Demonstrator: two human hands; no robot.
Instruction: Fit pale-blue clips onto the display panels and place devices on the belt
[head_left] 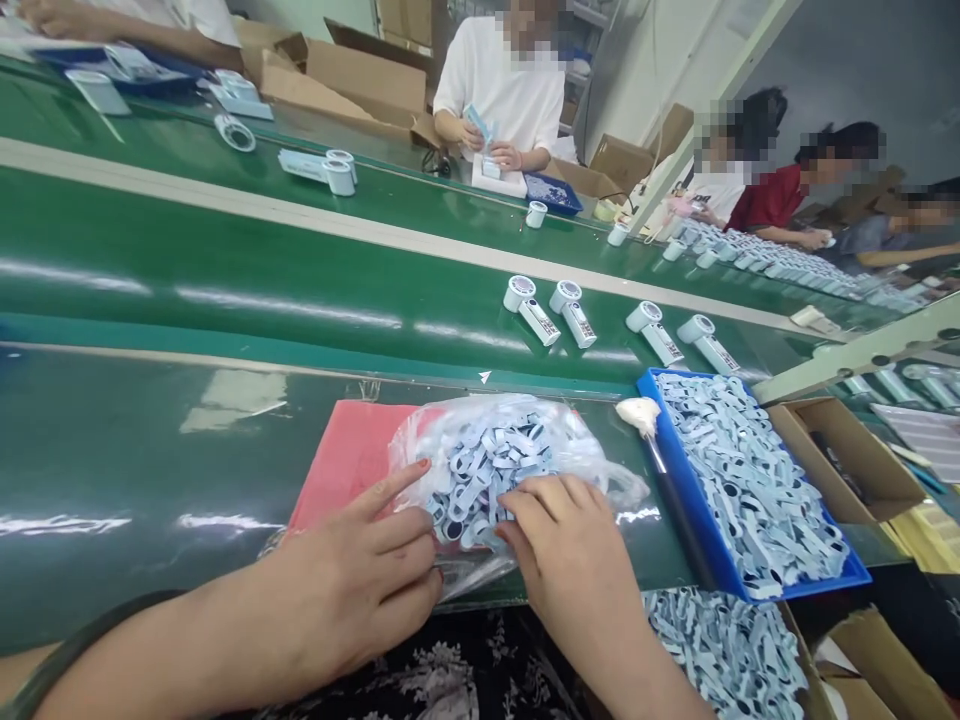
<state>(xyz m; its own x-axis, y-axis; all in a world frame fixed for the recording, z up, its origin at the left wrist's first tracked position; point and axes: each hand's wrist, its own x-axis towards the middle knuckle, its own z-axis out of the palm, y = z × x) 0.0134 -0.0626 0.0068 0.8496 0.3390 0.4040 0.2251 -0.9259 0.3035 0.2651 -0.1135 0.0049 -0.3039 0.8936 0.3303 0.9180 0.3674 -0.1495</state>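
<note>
One plastic bag (583,440), one brush (658,455), four labelled devices (578,322)

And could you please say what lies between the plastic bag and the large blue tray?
In the head view, a dark-handled brush with a whitish tip lies between the plastic bag and the large blue tray.

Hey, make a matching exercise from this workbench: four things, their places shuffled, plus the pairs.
Things
1. Clear plastic bag of small pale-blue parts
2. Flat rectangular red sheet
3. Slim dark-handled, white-tipped tool
4. Open brown cardboard box

Places
A. Along the rectangular blue plastic tray's left edge
B. Right of that tray
C. By fingertips of the left hand and right hand
D. Partly under the bag

Pairs: 1-C; 2-D; 3-A; 4-B
</note>
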